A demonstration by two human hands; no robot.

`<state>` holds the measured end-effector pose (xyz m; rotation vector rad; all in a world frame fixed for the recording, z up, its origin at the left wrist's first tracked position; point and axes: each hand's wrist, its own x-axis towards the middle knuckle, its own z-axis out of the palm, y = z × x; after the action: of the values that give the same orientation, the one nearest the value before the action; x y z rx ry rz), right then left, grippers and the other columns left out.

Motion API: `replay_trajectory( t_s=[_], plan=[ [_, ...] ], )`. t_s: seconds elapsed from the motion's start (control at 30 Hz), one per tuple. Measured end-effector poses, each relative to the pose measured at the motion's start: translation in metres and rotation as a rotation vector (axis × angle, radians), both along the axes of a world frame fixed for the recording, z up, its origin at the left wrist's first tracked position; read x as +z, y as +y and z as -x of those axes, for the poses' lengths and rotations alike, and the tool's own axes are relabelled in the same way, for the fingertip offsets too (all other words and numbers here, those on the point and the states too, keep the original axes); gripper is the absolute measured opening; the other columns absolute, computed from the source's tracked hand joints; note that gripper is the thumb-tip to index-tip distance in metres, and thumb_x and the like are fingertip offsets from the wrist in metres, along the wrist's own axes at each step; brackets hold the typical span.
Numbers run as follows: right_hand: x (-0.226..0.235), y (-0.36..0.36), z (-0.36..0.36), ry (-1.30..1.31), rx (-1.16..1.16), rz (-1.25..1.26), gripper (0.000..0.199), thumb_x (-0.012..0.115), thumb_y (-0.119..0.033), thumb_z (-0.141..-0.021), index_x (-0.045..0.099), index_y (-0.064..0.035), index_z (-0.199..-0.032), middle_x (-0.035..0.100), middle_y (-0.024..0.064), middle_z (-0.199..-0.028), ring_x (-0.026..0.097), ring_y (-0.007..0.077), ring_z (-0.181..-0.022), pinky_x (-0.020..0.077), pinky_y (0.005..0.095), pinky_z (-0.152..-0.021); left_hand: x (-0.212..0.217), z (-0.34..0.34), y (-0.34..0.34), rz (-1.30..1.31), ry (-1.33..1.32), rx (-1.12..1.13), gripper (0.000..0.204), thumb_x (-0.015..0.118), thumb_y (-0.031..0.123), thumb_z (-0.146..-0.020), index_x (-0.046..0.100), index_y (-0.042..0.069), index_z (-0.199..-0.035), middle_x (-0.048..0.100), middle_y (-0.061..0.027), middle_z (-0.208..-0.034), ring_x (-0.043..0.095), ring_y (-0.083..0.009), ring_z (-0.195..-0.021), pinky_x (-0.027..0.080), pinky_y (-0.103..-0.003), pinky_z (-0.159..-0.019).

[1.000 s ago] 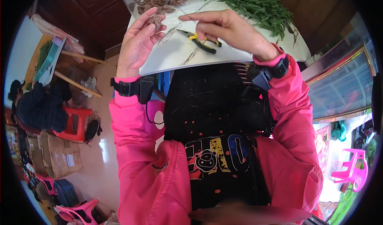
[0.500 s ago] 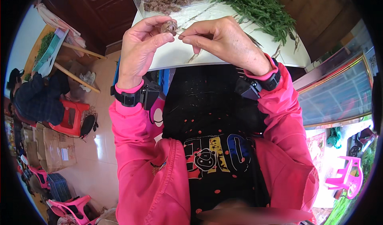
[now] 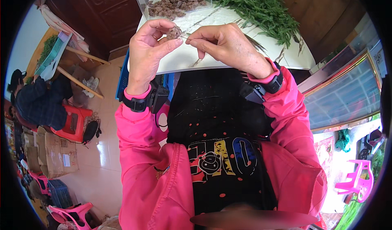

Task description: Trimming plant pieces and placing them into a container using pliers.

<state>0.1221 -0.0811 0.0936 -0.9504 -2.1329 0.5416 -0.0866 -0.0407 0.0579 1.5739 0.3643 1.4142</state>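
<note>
Above the table's near edge, my left hand (image 3: pixel 146 52) grips a small brown pine cone (image 3: pixel 174 32) between thumb and fingers. My right hand (image 3: pixel 230 45) is closed in a pinch just right of it. A thin wire (image 3: pixel 184 36) runs from the pinched fingertips to the cone; whether it is wound round the cone is too small to tell. Beyond my left hand lie several loose pine cones (image 3: pixel 179 2) in a clear plastic box (image 3: pixel 143 3). A heap of green artificial pine sprigs (image 3: pixel 261 11) spreads beyond my right hand.
The white marbled table (image 3: pixel 286 60) holds these things. Thin dark strands (image 3: pixel 256 44) lie by my right wrist. Beneath the table edge is a blue crate (image 3: pixel 123 77). To the left, another person (image 3: pixel 41 101) sits near a red stool (image 3: pixel 74 124); a cardboard box (image 3: pixel 59 154) stands on the floor.
Both hands have shifted slightly toward me. The cone has turned in my left fingers, and the wire between the hands shows more plainly.
</note>
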Motion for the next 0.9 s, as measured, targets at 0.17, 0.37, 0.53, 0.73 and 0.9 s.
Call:
replay_trajectory(
  t_s=[0.17,0.37,0.53,0.73,0.9],
  plan=[
    [-0.006,0.007,0.0,0.037,-0.006,0.066,0.018,0.06,-0.017,-0.093,0.069,-0.005,-0.103,0.06,-0.0027,-0.063,0.045,0.0029,-0.054,0.0361,0.0221,-0.048,0.0,-0.003,-0.001,-0.015,-0.012,-0.006,0.033,0.072,-0.009,-0.077,0.059,0.0,-0.106,0.062,-0.0102,-0.106,0.059,-0.0128,-0.095,0.052,-0.025,-0.082],
    [-0.01,0.012,0.0,0.092,-0.049,0.009,0.02,0.06,-0.021,-0.092,0.07,-0.0041,-0.096,0.067,0.0068,-0.066,0.061,0.015,-0.055,0.046,0.0302,-0.052,-0.003,0.0,0.005,0.077,-0.013,-0.148,0.023,0.064,-0.003,-0.085,0.058,0.0,-0.108,0.061,-0.0141,-0.116,0.06,-0.0165,-0.098,0.051,-0.032,-0.091],
    [-0.013,0.01,0.003,0.096,-0.081,-0.122,0.019,0.062,-0.02,-0.089,0.07,-0.0033,-0.093,0.067,0.0092,-0.068,0.064,0.02,-0.057,0.0482,0.0313,-0.054,-0.005,0.001,0.007,0.156,-0.014,-0.203,0.025,0.061,-0.001,-0.089,0.06,-0.004,-0.114,0.062,-0.0168,-0.117,0.063,-0.0191,-0.099,0.053,-0.036,-0.093],
    [-0.02,0.01,0.004,0.152,-0.114,-0.16,0.018,0.064,-0.019,-0.091,0.071,-0.0031,-0.097,0.064,0.0008,-0.068,0.053,0.0039,-0.059,0.0415,0.0216,-0.052,-0.005,-0.004,0.007,0.142,-0.031,-0.237,0.025,0.054,0.007,-0.096,0.06,-0.006,-0.116,0.062,-0.0189,-0.116,0.063,-0.0199,-0.102,0.054,-0.037,-0.093],
    [-0.014,0.004,0.003,0.081,-0.131,-0.15,0.018,0.064,-0.018,-0.091,0.07,-0.002,-0.096,0.065,0.0008,-0.068,0.053,0.0039,-0.059,0.0415,0.0218,-0.052,-0.013,-0.004,0.012,0.152,-0.083,-0.236,0.026,0.051,0.012,-0.098,0.06,-0.006,-0.115,0.062,-0.0198,-0.115,0.063,-0.0215,-0.104,0.054,-0.037,-0.093]
  ],
)
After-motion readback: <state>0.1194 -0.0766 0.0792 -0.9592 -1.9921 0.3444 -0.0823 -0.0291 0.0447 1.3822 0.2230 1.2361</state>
